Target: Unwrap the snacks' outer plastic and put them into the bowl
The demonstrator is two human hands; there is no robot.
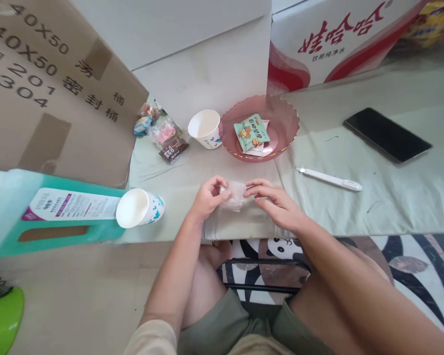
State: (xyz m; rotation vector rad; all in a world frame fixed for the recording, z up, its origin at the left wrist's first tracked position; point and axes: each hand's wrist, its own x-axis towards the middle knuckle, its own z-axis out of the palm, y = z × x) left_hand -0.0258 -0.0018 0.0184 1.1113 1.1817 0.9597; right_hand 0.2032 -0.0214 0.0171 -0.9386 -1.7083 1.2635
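Over the near edge of the cloth-covered table, my left hand point(210, 197) pinches a crumpled, see-through plastic wrapper point(235, 195) between thumb and fingers. My right hand point(274, 201) is at the other side of the wrapper, fingers stretched out and apart, with the tips at its edge. Whether anything is inside the wrapper I cannot make out. Beyond the hands stands a pink ribbed glass bowl point(286, 133) holding a green snack packet point(250, 132) on top of a pale pink one. A white utility knife point(329, 179) lies right of my right hand.
Paper cups stand beside the bowl point(204, 129) and at the left edge point(140, 209). Wrapped snacks point(165, 134) lie at the back left. A black phone point(388, 134) rests at right. A brown carton point(59, 88), white boxes point(203, 69) and a green container point(96, 228) border the table.
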